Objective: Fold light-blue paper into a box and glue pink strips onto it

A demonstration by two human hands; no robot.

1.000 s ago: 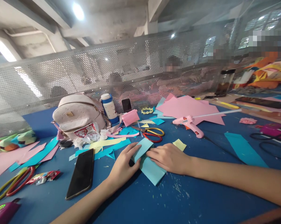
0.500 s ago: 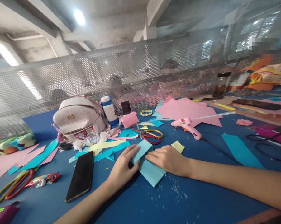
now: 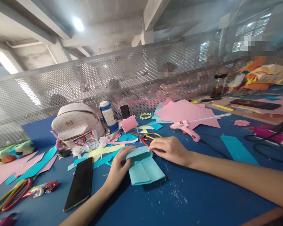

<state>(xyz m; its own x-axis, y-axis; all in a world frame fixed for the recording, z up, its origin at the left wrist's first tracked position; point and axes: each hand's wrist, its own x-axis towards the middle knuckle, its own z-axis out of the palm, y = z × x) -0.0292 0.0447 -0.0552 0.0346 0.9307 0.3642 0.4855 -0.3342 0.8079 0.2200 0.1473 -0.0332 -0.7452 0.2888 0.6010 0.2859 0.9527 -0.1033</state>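
A light blue sheet of folded paper lies in front of me, its top part folded over and creases showing on the lower part. My left hand grips its upper left edge, thumb and fingers closed on it. At the upper right corner, the bent fingers of my right hand pinch the same paper. Just behind the paper are scissors with red and yellow handles, partly covered by my right hand. A black phone lies left of my left hand.
Behind the paper strips stand a pale backpack, a bottle and a perforated metal screen. A pink glue gun with a cable lies to the right, beside pink paper. More scissors lie at far left.
The paper has been turned so its fold runs across the top, and its lower part now faces me. My right hand has moved from the paper's middle to its upper right corner.
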